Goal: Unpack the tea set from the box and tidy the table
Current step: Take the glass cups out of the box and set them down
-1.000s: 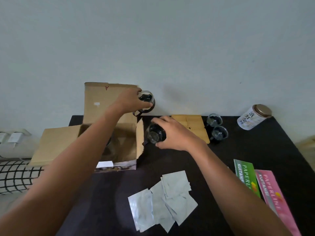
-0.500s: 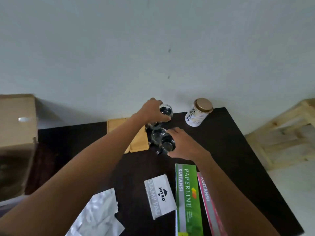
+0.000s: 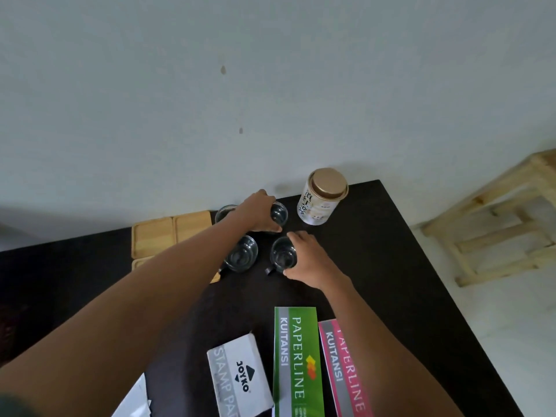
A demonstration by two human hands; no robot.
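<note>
Several small glass tea cups stand in a cluster at the back of the black table (image 3: 376, 266). My left hand (image 3: 257, 213) grips the rim of the back right cup (image 3: 279, 213), which rests on the table. My right hand (image 3: 304, 257) wraps around the front right cup (image 3: 281, 255), whose dark handle points toward me. Two more cups stand free: one at the front left (image 3: 242, 255) and one at the back left (image 3: 224, 212), partly hidden by my left wrist. Wooden coasters (image 3: 168, 233) lie flat to the left of the cups. The box is out of view.
A white tin with a gold lid (image 3: 322, 200) stands at the back right of the cups. Nearer me lie a green receipt book (image 3: 298, 362), a pink one (image 3: 343, 368), a white stamp pad box (image 3: 239, 377) and silver sachets (image 3: 135, 401). A wooden stool (image 3: 496, 218) stands to the right.
My view swung right, away from the cardboard box. Both hands carried a cup each from the box area and set them down beside the two cups at the back.
</note>
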